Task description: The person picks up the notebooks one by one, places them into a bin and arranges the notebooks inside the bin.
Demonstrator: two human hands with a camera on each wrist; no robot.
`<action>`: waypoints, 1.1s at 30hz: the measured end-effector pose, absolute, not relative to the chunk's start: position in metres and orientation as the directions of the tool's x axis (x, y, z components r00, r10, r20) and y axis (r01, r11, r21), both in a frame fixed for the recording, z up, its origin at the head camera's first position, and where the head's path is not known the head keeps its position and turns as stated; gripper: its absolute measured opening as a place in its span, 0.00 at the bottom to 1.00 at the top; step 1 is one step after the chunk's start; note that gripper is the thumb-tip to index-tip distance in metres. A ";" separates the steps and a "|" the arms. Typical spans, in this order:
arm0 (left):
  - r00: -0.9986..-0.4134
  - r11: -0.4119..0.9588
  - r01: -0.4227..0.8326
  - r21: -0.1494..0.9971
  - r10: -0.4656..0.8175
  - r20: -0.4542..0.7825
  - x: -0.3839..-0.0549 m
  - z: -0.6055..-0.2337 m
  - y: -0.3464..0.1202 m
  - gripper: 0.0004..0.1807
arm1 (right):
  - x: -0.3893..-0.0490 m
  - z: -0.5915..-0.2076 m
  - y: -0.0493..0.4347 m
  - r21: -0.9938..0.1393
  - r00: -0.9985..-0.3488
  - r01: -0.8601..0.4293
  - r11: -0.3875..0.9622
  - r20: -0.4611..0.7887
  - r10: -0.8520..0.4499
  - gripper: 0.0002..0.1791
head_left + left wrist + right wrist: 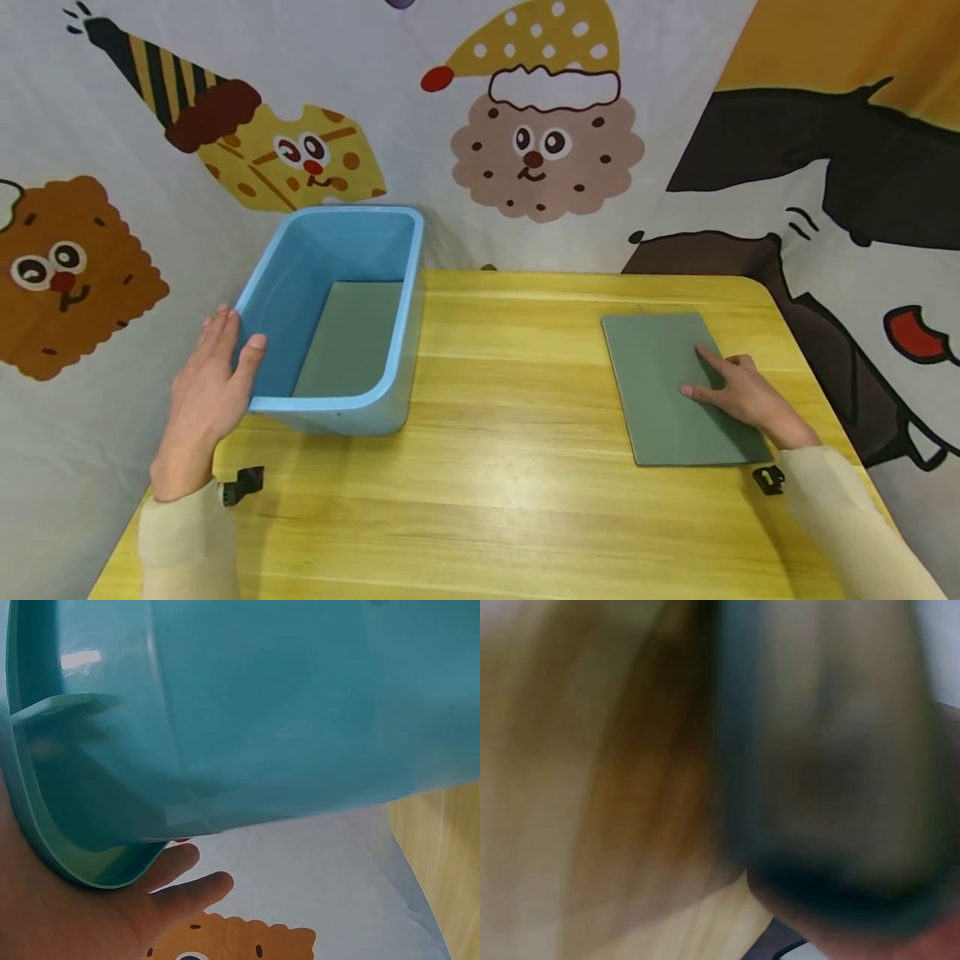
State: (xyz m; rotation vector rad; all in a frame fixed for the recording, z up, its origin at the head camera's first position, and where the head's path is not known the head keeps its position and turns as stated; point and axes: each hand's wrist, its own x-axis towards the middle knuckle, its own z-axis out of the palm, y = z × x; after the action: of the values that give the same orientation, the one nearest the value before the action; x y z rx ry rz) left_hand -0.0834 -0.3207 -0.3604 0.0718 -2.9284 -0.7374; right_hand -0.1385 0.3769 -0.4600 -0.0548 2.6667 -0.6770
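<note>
A light blue plastic bin (pixel 411 333) stands on the left of the table, with a flat grey-green rectangle (pixel 360 333) lying on its floor. My left hand (pixel 210 379) rests on the bin's near left corner, fingers straight and thumb reaching over the rim. In the left wrist view the palm sits against the rim (pixel 90 879), with straight fingers (pixel 196 894) extending past it. At the right, a thin grey-green rectangular sheet or book (pixel 660 408) lies flat. Over its right part is my right hand (pixel 750 396), index finger and thumb extended across its surface.
The yellow wood-grain table (pixel 510 500) spreads under both. Behind it hangs a white cloth (pixel 420 167) printed with cartoon food characters. Each wrist carries a small black device, such as the left one (pixel 243 485). The right wrist view is mostly blurred.
</note>
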 end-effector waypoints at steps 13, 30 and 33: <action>-0.992 0.878 -0.008 0.479 -0.068 0.108 -0.083 -0.360 -0.321 0.46 | -0.108 -0.460 0.395 -0.736 -0.937 0.029 0.676 -0.255 -0.237 0.41; -0.991 0.885 -0.029 0.464 -0.086 0.103 -0.083 -0.359 -0.319 0.46 | -0.083 -0.442 0.369 -0.956 -0.990 -0.004 0.295 -0.038 -0.135 0.35; -0.991 0.884 -0.033 0.466 -0.089 0.098 -0.083 -0.359 -0.319 0.46 | -0.081 -0.437 0.362 -0.992 -0.992 0.010 0.127 -0.025 -0.123 0.36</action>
State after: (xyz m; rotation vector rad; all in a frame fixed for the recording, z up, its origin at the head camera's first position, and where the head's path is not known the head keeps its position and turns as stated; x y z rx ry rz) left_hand -0.0829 -0.3191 -0.3591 0.0956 -2.9361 -0.7226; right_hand -0.0811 0.3623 -0.4366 -0.1149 2.2810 -2.0084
